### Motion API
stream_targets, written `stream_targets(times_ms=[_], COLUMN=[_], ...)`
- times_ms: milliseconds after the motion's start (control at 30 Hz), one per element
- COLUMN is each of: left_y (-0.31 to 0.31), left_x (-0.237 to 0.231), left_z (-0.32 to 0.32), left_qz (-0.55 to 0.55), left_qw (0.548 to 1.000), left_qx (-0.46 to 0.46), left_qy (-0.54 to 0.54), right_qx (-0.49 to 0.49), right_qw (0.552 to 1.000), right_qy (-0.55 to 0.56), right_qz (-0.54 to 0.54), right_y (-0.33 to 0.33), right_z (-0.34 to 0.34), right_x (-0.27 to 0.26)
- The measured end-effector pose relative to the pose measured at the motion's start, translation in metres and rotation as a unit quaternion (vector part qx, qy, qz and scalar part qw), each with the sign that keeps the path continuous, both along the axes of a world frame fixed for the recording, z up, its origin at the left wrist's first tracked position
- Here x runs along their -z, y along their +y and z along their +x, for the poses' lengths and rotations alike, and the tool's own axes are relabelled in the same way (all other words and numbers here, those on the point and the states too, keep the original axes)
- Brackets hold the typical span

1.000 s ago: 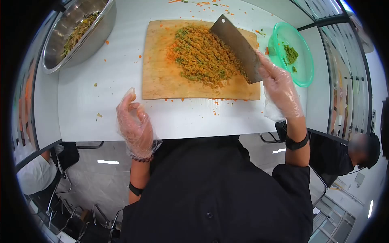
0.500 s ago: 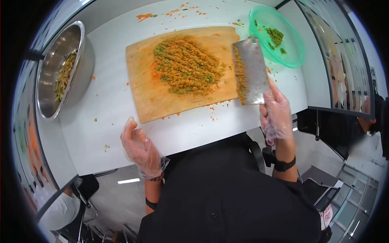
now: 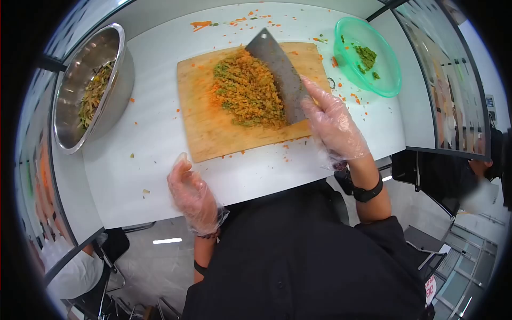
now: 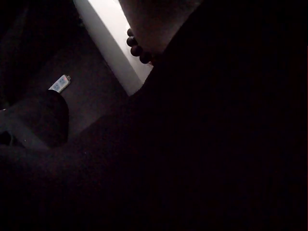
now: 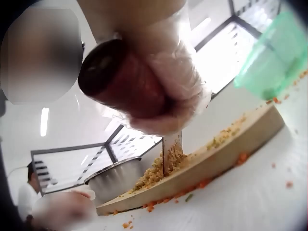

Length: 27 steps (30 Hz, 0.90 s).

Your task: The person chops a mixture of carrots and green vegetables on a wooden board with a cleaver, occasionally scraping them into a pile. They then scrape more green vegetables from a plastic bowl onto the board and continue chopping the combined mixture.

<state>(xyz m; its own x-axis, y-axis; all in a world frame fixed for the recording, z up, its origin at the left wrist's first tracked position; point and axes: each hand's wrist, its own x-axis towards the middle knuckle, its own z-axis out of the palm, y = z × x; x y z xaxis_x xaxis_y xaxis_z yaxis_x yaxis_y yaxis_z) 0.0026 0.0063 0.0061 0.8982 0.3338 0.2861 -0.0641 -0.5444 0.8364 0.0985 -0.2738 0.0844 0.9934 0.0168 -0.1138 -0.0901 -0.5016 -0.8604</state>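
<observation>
My right hand grips the cleaver, fingers wrapped round its handle — blade against the chopped vegetables on the cutting board. My left hand: empty, loosely curled. Red lettering — illegible.

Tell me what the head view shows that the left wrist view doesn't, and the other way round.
Only the head view: the cleaver, chopping board, chopped vegetables, steel bowl, green basin and right hand.
Only the left wrist view: a small pale object with a loop at one end.
Both: the beaded bracelet and, apparently, the white table.
</observation>
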Motion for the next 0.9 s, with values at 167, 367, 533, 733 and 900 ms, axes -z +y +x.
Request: stream_targets(times_ms=[167, 367, 533, 733, 900], left_y=[0.0, 0.001, 0.001, 0.001, 0.0], left_x=[-0.001, 0.003, 0.003, 0.004, -0.002], left_z=[-0.001, 0.001, 0.0, 0.0, -0.001], left_qz=[0.027, -0.008, -0.018, 0.001, -0.021], left_qw=[0.999, 1.0, 1.0, 1.0, 1.0], left_qx=[0.001, -0.001, 0.004, 0.002, 0.003], left_qy=[0.017, -0.012, -0.002, 0.0, 0.012], right_qx=[-0.188, -0.284, -0.247, -0.204, -0.207], right_qw=[0.881, 0.751, 0.914, 0.962, 0.959], right_qy=[-0.2, -0.204, -0.148, -0.02, -0.079], right_qz=[-0.386, -0.56, -0.285, -0.18, -0.178], right_y=[0.009, -0.007, -0.02, 0.003, 0.007], right_z=[0.001, 0.005, 0.016, 0.017, 0.02], right_x=[-0.016, -0.04, -0.065, -0.061, -0.041])
